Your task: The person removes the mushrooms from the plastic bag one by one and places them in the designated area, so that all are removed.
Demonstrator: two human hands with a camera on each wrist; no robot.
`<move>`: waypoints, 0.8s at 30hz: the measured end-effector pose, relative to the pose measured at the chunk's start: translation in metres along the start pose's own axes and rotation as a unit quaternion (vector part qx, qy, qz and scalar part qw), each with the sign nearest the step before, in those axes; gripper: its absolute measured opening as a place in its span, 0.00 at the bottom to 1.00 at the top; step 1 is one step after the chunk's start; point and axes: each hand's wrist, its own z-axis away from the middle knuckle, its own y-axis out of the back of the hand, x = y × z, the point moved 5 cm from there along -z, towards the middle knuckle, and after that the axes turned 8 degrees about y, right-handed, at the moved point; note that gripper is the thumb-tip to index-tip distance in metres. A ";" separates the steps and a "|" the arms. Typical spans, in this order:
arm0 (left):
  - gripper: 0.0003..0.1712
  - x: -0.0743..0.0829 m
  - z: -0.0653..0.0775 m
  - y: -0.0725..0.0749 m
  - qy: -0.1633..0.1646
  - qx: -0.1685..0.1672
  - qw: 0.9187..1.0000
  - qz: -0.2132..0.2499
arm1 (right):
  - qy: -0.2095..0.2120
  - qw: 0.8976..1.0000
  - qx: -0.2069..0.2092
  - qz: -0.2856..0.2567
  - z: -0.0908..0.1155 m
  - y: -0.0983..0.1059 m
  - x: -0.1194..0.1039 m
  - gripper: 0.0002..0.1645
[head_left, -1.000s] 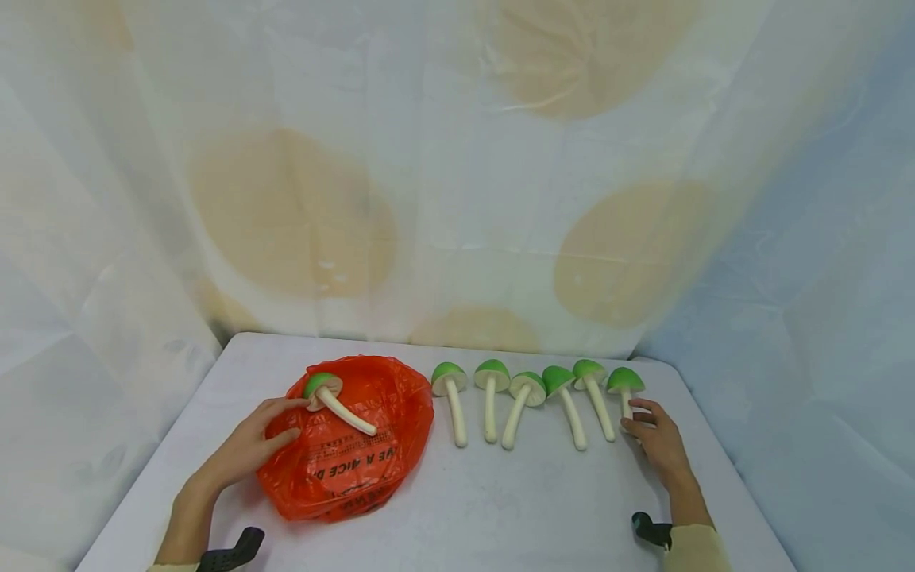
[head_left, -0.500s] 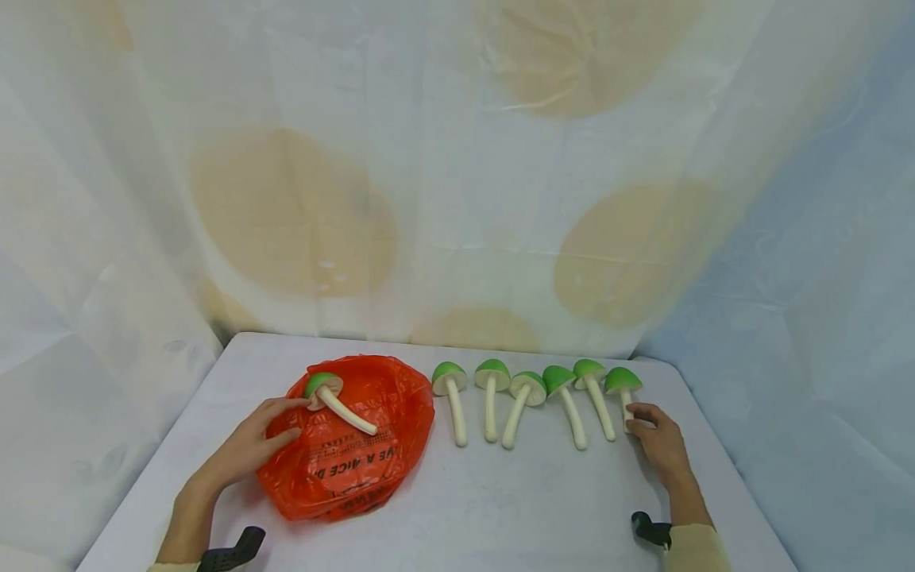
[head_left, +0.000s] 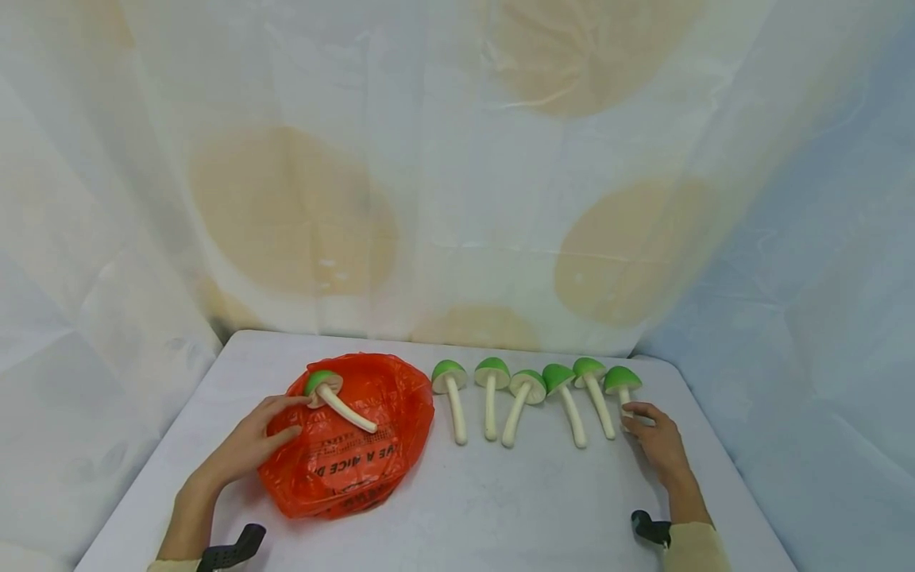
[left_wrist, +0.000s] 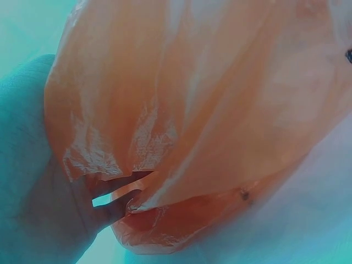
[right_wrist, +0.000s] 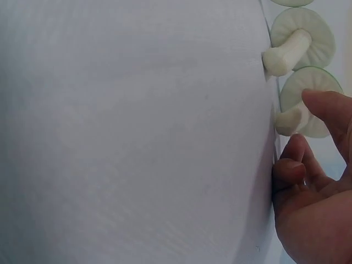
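Observation:
My left hand [head_left: 250, 441] lies at the left side of a crumpled red plastic bag [head_left: 411, 405] with printed lettering. Its thumb and index finger reach over the bag, spread apart, the index tip right at the cap of a toy mushroom [head_left: 343, 409] lying on the bag. In the left wrist view the red plastic [left_wrist: 181, 110] hides most of the fingers. At the far right end of a mushroom row, my right hand [head_left: 658, 441] pinches the stem of a green-capped toy mushroom [head_left: 623, 379]. The right wrist view shows fingertips on both sides of that pale stem [right_wrist: 290, 120].
Several more green-capped mushrooms lie in a row along the back, among them one [head_left: 457, 417] beside the bag and one [head_left: 596, 401] next to the right hand's mushroom. The white table [head_left: 529, 508] ends at a spotted backdrop [head_left: 472, 270].
The right fingers have shifted slightly on the stem, and that mushroom's cap sits a touch farther left. My left hand, the bag and the mushroom on it stay in place.

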 end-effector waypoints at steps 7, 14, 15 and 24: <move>0.26 0.001 0.001 0.001 -0.001 0.000 1.000 -0.002 | -0.005 1.000 -0.014 -0.013 0.000 -0.001 -0.001 0.32; 0.26 0.001 0.000 0.002 -0.009 0.001 1.000 -0.001 | -0.005 1.000 -0.009 -0.011 0.001 0.002 -0.005 0.38; 0.26 0.001 0.000 0.002 -0.011 0.002 1.000 -0.001 | -0.002 1.000 -0.006 -0.010 0.001 0.003 -0.006 0.38; 0.26 0.002 0.001 0.003 -0.014 0.003 1.000 0.000 | 0.047 0.996 0.070 -0.012 0.002 0.014 -0.024 0.38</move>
